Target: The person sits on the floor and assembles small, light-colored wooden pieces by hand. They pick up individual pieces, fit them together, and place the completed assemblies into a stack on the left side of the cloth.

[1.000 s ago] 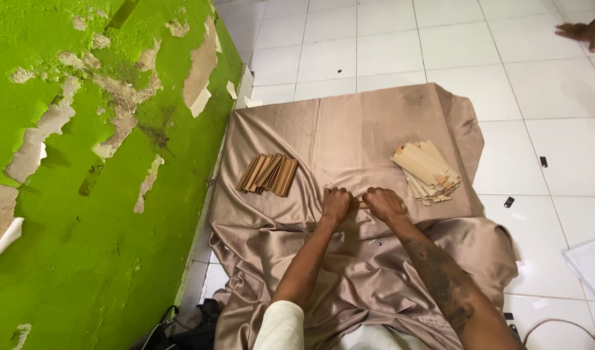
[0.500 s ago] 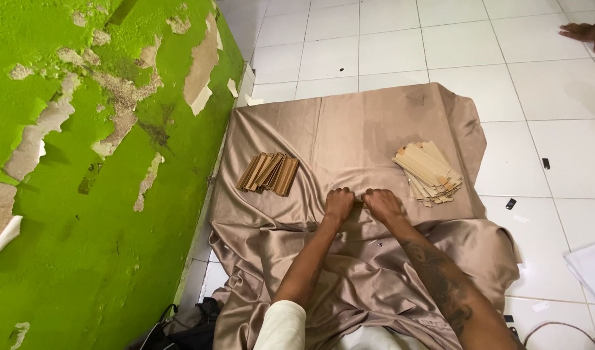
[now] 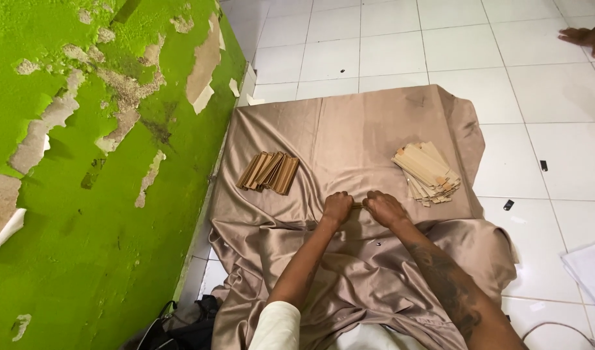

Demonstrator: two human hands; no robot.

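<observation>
Both sets of fingers are clenched around one small strip point(image 3: 358, 205), pinched between the left hand point(image 3: 337, 207) and the right hand point(image 3: 386, 209) so that only a short brown bit shows in the gap; the knuckles nearly touch. It sits near the middle of the cloth point(image 3: 349, 136), a little toward the person's edge. By its look it is a thin, light sliver, probably wood or stiff card, rigid along its length but likely to snap if bent hard, so a hold at the two ends, as now, seems the safe one. The satin-like cloth beneath is soft, wrinkled and probably slippery, and may slide on the tiled floor point(image 3: 388, 45). At the cloth's left edge lies a brown bundle point(image 3: 269, 172) of similar pieces; at its right edge, a fanned pale stack point(image 3: 427, 172). Both are well apart from the hands, and nothing lies between. A peeling green wall point(image 3: 83, 194) runs close along the left; another person's hand point(image 3: 585, 37) rests on the floor at the far right corner.
</observation>
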